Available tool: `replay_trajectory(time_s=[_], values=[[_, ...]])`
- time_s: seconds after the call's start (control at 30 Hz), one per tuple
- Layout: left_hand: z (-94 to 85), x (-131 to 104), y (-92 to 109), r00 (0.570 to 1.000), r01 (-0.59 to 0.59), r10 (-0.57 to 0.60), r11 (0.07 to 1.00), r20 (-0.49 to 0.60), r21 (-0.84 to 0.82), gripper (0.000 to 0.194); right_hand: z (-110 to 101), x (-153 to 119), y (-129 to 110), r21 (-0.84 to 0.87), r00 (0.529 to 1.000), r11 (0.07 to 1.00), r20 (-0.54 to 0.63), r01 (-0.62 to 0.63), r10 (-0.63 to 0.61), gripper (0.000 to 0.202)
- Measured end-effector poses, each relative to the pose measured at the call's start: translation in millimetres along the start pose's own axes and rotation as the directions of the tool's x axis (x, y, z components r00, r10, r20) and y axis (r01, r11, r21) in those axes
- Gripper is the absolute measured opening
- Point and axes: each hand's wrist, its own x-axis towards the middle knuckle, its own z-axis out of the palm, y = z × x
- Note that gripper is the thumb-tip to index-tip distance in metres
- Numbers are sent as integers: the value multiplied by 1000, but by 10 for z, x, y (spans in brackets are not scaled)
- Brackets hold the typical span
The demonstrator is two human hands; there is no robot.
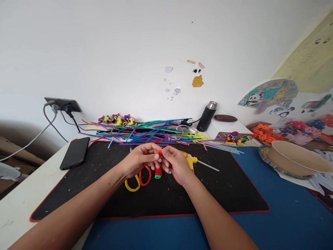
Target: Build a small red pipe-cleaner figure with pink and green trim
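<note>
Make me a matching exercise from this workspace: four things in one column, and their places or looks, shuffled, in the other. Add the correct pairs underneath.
Things
1. Small red piece
2. Scissors
3. Glue gun
4. Smartphone

Places and looks
A. Yellow, with a pale stick jutting out
B. Lying at the left edge of the black mat
C. Held between the fingers of the left hand and the right hand
D. One handle loop yellow, the other red

Right pairs: 1-C, 2-D, 3-A, 4-B
</note>
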Motion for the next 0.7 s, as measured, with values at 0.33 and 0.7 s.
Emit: replay_trajectory(time_s=[0.33, 0.7], values=[[-56, -27, 106, 999, -41, 32, 953, 36, 301, 30, 5, 7, -48, -20, 997, 1000, -74, 10, -11, 47], [-78, -49, 155, 995, -100, 94, 929, 33, 355, 33, 11, -8, -44, -26, 998, 1000, -66, -5, 3, 43]])
